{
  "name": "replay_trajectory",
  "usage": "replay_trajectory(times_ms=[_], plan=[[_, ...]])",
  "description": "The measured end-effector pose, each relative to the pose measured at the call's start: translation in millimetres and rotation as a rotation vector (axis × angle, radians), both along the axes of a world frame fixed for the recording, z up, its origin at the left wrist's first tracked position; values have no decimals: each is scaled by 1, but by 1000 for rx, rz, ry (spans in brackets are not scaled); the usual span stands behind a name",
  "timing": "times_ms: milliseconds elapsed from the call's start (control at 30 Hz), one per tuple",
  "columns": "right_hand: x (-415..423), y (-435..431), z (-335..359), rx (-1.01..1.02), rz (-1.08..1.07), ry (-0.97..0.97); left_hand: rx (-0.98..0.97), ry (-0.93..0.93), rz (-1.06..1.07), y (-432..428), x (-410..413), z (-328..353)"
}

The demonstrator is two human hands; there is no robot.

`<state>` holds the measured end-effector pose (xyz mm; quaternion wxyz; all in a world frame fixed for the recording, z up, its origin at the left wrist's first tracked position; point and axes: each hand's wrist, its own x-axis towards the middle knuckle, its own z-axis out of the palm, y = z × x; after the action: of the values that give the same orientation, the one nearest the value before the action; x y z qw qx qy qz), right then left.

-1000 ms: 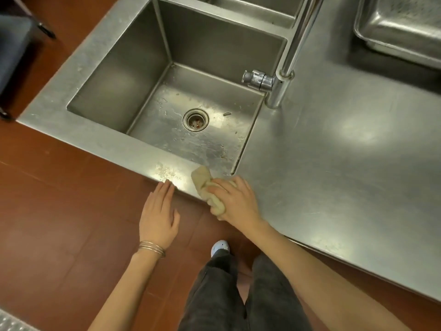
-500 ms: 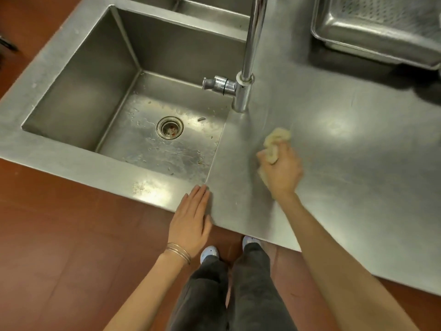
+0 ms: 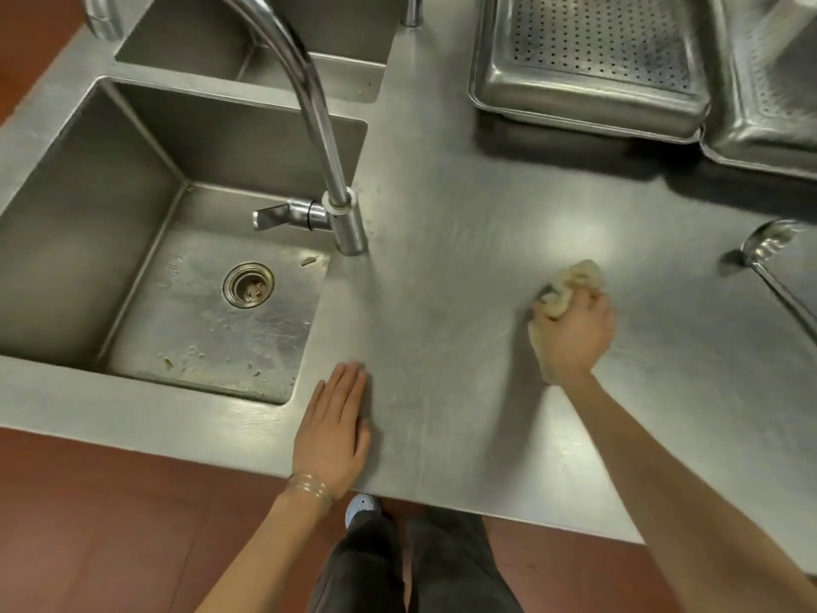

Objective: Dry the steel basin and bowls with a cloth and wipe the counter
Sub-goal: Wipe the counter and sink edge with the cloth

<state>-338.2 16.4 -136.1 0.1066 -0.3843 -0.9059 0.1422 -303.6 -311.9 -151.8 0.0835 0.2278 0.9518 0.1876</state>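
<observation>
Right hand (image 3: 572, 334) fisted round bunched beige cloth (image 3: 574, 278), pressed to steel counter (image 3: 464, 267) right of faucet (image 3: 349, 223), likely mid-wipe. Left hand (image 3: 332, 435) flat, fingers together, near sink (image 3: 53, 241) corner, probably bracing.

Both forearms are bare, with no sleeves showing anywhere along them. Thin metal bangles (image 3: 309, 485), several stacked close together, circle the wrist just below the left hand (image 3: 331, 429). The right hand (image 3: 572, 336) carries no ring or band that can be made out. Below the bangles, dark grey trousers (image 3: 411, 568) cover both legs, and one pale, light-coloured shoe (image 3: 362, 508) pokes out beside them.
</observation>
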Motion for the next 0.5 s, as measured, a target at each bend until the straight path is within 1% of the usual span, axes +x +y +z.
replay_trajectory(times_ms=[33, 67, 133, 200, 233, 267, 300, 333, 367, 433, 467, 500], plan=[[1, -9, -5, 39, 82, 3, 1, 4, -2, 14, -5, 2], [8, -21, -8, 65, 218, 26, -4, 11, -1, 25, -11, 3], [40, -31, -14, 60, 532, 51, -20, 29, -23, 51, -22, 4], [78, -22, -15, 51, 842, 61, -41, 39, -80, 76, -31, 3], [97, -11, -15, 70, 957, 51, -55, 42, -120, 87, -32, 2], [111, 4, -14, 108, 1011, 53, -70, 44, -162, 99, -33, -1], [120, 23, -14, 130, 987, 75, -88, 43, -200, 109, -31, -6], [124, 46, -13, 142, 885, 90, -104, 38, -230, 117, -29, -10], [124, 70, -13, 177, 737, 94, -117, 35, -249, 123, -26, -15], [116, 121, -7, 210, 441, 16, -143, 44, -259, 127, -20, -23], [110, 142, -3, 191, 314, -16, -156, 50, -256, 126, -19, -25], [101, 156, 1, 158, 187, -9, -164, 57, -252, 126, -19, -25]])
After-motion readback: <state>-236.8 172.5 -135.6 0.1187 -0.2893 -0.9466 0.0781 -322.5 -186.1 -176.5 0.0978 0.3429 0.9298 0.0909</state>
